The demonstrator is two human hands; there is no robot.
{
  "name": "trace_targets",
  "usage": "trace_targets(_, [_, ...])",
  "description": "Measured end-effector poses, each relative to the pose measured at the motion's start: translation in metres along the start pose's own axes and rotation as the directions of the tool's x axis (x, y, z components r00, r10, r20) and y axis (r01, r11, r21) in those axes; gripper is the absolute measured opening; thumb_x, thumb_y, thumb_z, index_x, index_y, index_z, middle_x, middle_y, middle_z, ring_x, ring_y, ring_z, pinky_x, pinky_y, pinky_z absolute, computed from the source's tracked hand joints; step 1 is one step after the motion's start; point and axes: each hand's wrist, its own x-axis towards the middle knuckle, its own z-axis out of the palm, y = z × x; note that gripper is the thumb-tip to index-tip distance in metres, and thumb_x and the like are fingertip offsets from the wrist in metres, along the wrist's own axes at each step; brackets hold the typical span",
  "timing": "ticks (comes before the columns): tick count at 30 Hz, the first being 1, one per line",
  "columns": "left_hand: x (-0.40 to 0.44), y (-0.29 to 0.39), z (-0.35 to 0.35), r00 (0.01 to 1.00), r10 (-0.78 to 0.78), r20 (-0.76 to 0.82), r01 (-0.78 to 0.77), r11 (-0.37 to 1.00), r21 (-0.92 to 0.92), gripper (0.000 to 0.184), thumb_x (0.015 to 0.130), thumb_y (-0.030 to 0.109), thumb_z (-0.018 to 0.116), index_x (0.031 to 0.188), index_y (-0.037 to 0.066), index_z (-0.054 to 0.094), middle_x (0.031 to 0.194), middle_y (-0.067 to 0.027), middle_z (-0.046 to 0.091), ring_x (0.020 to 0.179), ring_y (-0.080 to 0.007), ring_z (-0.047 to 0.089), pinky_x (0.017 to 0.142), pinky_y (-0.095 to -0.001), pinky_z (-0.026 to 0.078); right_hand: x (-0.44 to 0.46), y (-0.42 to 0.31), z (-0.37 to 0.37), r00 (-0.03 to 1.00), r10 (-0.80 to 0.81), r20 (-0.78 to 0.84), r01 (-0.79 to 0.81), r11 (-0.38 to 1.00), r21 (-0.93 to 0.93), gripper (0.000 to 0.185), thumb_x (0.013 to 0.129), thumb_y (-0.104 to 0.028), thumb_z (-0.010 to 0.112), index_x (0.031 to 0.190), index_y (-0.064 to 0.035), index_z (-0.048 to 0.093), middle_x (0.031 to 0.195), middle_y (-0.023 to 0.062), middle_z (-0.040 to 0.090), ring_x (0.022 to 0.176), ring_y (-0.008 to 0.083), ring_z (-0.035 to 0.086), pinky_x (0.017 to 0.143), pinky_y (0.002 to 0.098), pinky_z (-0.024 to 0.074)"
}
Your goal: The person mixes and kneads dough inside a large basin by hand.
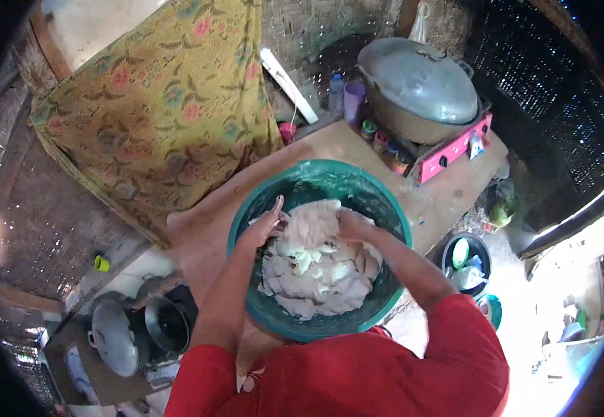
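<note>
A large green basin holds a mass of pale dough, lumpy and wet-looking, with a lighter greenish-white patch near its middle. At the dough's far left edge is my left hand, thumb pointing up and fingers curled into the dough. My right hand grips the far right part, its fingertips hidden in or behind the dough. Between both hands a raised fold of dough looks slightly blurred.
The basin rests on a brown table. A big lidded pot sits on a pink-fronted stove, beside small jars and a purple cup. A flowered cloth hangs left; pans stand lower left.
</note>
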Motion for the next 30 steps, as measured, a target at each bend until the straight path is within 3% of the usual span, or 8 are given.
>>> trace_targets(3, [-0.007, -0.011, -0.023, 0.987, -0.066, 0.149, -0.022, 0.849, 0.528, 0.078, 0.074, 0.077, 0.030, 0.090, 0.005, 0.057, 0.075, -0.0040, 0.060, 0.069, -0.0237, 0.057, 0.069, -0.0348, 0.047, -0.063, -0.020, 0.028, 0.950, -0.178, 0.257, 0.223, 0.962, -0.156, 0.052, 0.072, -0.031, 0.060, 0.115, -0.0020, 0.050, 0.123, 0.0197, 0.045, 0.119, 0.0286, 0.039, 0.096, 0.0388, 0.0365])
trace_targets(5, [-0.020, -0.003, 0.011, 0.888, 0.460, 0.014, -0.088, 0.140, 0.986, 0.082, 0.073, 0.078, 0.031, 0.089, 0.001, 0.056, 0.079, -0.0089, 0.063, 0.076, -0.0267, 0.061, 0.067, -0.0398, 0.049, -0.118, -0.067, 0.041, 0.946, -0.292, 0.140, 0.320, 0.912, -0.257, 0.055, 0.075, -0.024, 0.057, 0.122, 0.0007, 0.043, 0.129, 0.0194, 0.039, 0.126, 0.0307, 0.030, 0.100, 0.0380, 0.0331])
trace_targets(9, [0.003, -0.037, 0.063, 0.991, 0.111, -0.074, 0.002, 0.543, 0.839, 0.075, 0.080, 0.064, 0.038, 0.124, 0.004, 0.046, 0.129, -0.0188, 0.043, 0.119, -0.0314, 0.041, 0.101, -0.0394, 0.029, -0.129, -0.062, 0.039, 0.973, -0.087, 0.216, 0.105, 0.991, -0.077, 0.052, 0.078, -0.025, 0.056, 0.122, -0.0011, 0.043, 0.128, 0.0228, 0.040, 0.124, 0.0365, 0.032, 0.102, 0.0430, 0.0287])
trace_targets(14, [-0.035, -0.076, 0.072, 0.961, 0.081, 0.265, -0.261, 0.584, 0.768, 0.109, 0.061, 0.076, 0.052, 0.133, -0.002, 0.028, 0.138, -0.0247, 0.026, 0.127, -0.0374, 0.027, 0.105, -0.0434, 0.023, -0.125, -0.044, -0.061, 0.916, -0.168, 0.363, 0.171, 0.985, 0.023, 0.064, 0.073, -0.027, 0.057, 0.129, -0.0070, 0.035, 0.135, 0.0213, 0.031, 0.124, 0.0393, 0.031, 0.104, 0.0428, 0.0265])
trace_targets(16, [-0.077, -0.072, 0.085, 0.844, 0.357, 0.399, -0.398, -0.080, 0.914, 0.114, 0.056, 0.076, 0.055, 0.136, 0.002, 0.023, 0.140, -0.0218, 0.022, 0.130, -0.0376, 0.021, 0.105, -0.0487, 0.020, -0.115, -0.043, -0.057, 0.977, -0.122, 0.175, 0.137, 0.987, -0.079, 0.068, 0.073, -0.030, 0.058, 0.131, -0.0084, 0.031, 0.137, 0.0192, 0.030, 0.127, 0.0392, 0.026, 0.106, 0.0455, 0.0228])
trace_targets(20, [-0.087, -0.050, 0.110, 0.780, 0.472, 0.411, -0.404, -0.123, 0.906, 0.115, 0.051, 0.072, 0.061, 0.137, 0.005, 0.024, 0.141, -0.0190, 0.022, 0.130, -0.0364, 0.020, 0.104, -0.0497, 0.019, -0.024, 0.002, 0.044, 0.965, -0.139, 0.223, 0.236, 0.829, -0.507, 0.059, 0.086, -0.029, 0.040, 0.140, -0.0149, 0.018, 0.145, 0.0153, 0.016, 0.134, 0.0351, 0.006, 0.104, 0.0587, 0.0036])
trace_targets(23, [-0.040, -0.045, 0.112, 0.913, 0.407, 0.003, -0.101, 0.220, 0.970, 0.102, 0.057, 0.061, 0.066, 0.135, 0.007, 0.027, 0.136, -0.0182, 0.033, 0.128, -0.0318, 0.026, 0.106, -0.0457, 0.014, 0.019, 0.009, 0.036, 0.982, -0.064, 0.176, 0.144, 0.858, -0.492, 0.051, 0.090, -0.025, 0.032, 0.138, -0.0145, 0.021, 0.145, 0.0167, 0.014, 0.133, 0.0363, 0.013, 0.105, 0.0568, 0.0078])
trace_targets(30, [0.104, -0.079, 0.050, 0.954, 0.301, 0.002, -0.079, 0.244, 0.967, 0.061, 0.065, 0.042, 0.065, 0.113, 0.006, 0.053, 0.103, -0.0194, 0.059, 0.097, -0.0324, 0.056, 0.081, -0.0435, 0.045, 0.095, 0.045, 0.069, 0.996, 0.088, 0.010, -0.081, 0.950, -0.301, 0.068, 0.071, -0.019, 0.056, 0.134, -0.0091, 0.031, 0.127, 0.0200, 0.043, 0.115, 0.0360, 0.043, 0.092, 0.0484, 0.0371])
